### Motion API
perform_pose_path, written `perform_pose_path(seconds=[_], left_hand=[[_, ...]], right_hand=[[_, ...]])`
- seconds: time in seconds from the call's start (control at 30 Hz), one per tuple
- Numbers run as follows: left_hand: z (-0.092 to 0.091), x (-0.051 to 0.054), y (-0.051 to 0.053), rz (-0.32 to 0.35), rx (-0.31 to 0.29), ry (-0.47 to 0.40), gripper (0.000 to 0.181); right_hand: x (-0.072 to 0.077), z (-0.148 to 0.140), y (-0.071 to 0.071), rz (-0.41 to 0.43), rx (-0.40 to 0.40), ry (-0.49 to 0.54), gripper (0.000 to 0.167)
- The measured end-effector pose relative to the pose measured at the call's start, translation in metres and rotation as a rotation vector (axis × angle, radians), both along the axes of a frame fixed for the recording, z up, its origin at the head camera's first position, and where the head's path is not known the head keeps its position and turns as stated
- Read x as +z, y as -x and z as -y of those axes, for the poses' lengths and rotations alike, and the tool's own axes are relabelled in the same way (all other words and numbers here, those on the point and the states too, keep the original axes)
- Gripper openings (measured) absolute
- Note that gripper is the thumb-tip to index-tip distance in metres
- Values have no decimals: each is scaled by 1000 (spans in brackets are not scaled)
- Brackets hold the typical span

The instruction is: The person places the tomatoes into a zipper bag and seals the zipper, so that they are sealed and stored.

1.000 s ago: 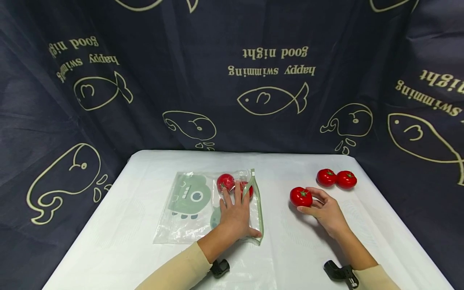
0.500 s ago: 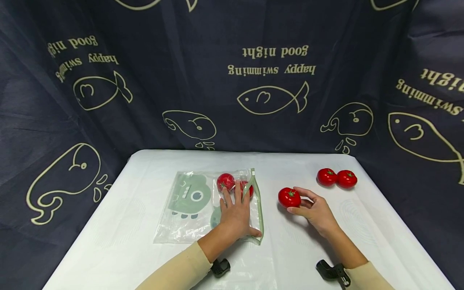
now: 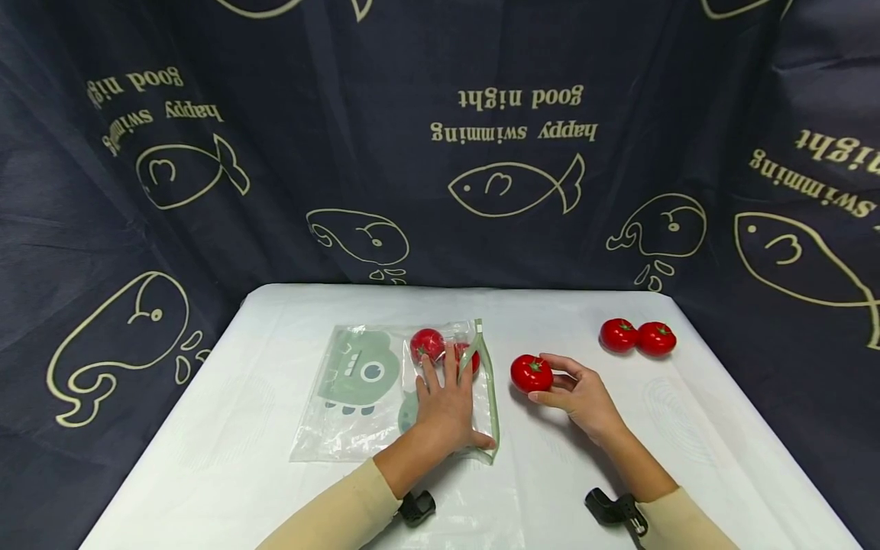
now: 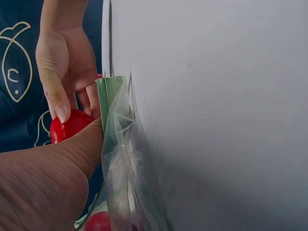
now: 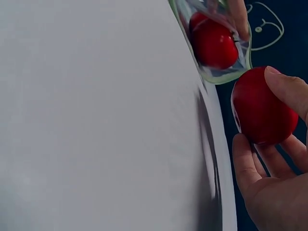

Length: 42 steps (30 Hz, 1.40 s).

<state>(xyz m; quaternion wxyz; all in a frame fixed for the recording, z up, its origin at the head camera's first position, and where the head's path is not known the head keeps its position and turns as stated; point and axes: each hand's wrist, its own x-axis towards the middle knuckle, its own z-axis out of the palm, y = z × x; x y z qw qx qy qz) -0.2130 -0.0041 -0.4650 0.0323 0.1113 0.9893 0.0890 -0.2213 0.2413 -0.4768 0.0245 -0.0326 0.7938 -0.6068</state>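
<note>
Dark navy cloth printed with pale fish and upside-down lettering hangs behind a white-covered table.

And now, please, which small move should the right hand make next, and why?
Probably the right hand should bring its tomato a little to the left, toward the green-edged mouth of the clear zip bag. That mouth gapes toward the tomato, two other tomatoes show inside the bag, and the spread left hand rests on the bag.
</note>
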Motion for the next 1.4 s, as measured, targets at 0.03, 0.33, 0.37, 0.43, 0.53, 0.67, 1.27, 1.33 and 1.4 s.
perform_pose_path(seconds=[0.03,0.33,0.37,0.43,0.53,0.67,1.27,1.33,1.4], left_hand=[[0,0,0,1,0,-1,142],[0,1,0,20,4,-10,140],[0,2,0,23,5,-11,140],[0,2,0,26,7,-13,139],[0,3,0,30,8,-18,140],[0,3,0,27,7,-22,140],[0,2,-1,15,5,-26,139],[0,2,-1,12,3,-23,140],[0,3,-1,4,1,-19,141]], right_hand=[[0,1,1,-1,2,3,74],[1,14,7,-35,52,3,77],[1,15,8,-37,53,-4,78],[0,18,10,-44,57,-21,77],[-1,21,12,-39,62,-25,74],[-2,24,15,-20,62,-18,73],[-6,39,23,-2,111,-17,71],[-7,40,25,3,109,-19,71],[-7,41,25,4,102,-21,70]])
